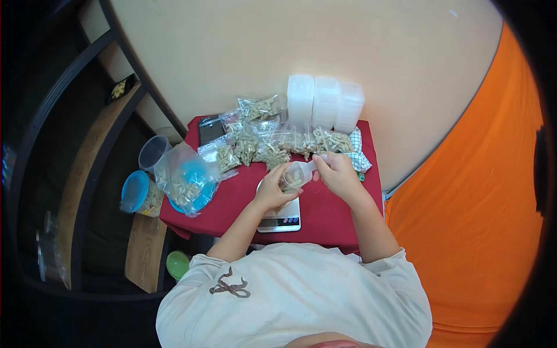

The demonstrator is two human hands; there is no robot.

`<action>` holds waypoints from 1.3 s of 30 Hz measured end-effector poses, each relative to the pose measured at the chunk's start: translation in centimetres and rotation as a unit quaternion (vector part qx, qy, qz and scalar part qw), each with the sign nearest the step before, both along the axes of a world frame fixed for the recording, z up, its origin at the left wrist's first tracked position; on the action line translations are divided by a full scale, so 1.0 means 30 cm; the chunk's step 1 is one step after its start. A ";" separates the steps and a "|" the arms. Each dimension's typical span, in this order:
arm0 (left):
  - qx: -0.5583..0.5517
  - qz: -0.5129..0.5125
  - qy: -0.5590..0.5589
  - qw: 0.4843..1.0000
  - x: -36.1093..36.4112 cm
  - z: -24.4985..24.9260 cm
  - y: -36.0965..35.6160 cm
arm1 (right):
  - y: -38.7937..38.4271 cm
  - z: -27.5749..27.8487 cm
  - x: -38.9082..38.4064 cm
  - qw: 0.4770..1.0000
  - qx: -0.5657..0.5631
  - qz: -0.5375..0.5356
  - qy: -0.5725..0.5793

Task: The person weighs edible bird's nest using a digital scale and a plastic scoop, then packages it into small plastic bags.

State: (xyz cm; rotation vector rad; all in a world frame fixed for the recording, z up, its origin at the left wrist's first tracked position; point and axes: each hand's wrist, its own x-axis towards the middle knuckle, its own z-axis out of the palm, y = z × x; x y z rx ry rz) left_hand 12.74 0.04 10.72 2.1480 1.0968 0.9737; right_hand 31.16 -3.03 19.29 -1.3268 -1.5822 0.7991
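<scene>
Both hands meet above a white digital scale [279,223]. My right hand [338,176] is closed on the handle-like end of a translucent plastic scoop [297,171], its cup tilted toward my left hand. Pale, stick-like pieces show in and around the cup. My left hand [271,192] curls around what looks like a clear plastic bag under the cup's mouth; the fingers hide most of it. Just beyond the hands lie several filled clear bags [246,145] of the same pale pieces.
Stacked white plastic containers [300,98] stand at the back of the red-covered table [238,200]. A dark flat object [210,130] lies at the back left. Left are a plastic bag [185,174], a blue-lidded tub [134,191] and a clear tub [154,152]. Orange cloth [470,232] hangs right.
</scene>
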 end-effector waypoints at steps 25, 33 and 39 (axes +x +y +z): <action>0.101 -0.064 0.160 0.980 -0.003 -0.074 0.099 | -0.205 -0.161 0.328 0.907 -0.085 -0.108 0.397; 0.113 -0.061 0.290 0.948 0.020 -0.088 0.087 | -0.258 -0.249 0.397 0.889 -0.094 -0.151 0.422; 0.147 0.007 0.149 0.978 -0.116 -0.074 0.038 | -0.268 -0.312 0.413 0.871 -0.105 -0.158 0.454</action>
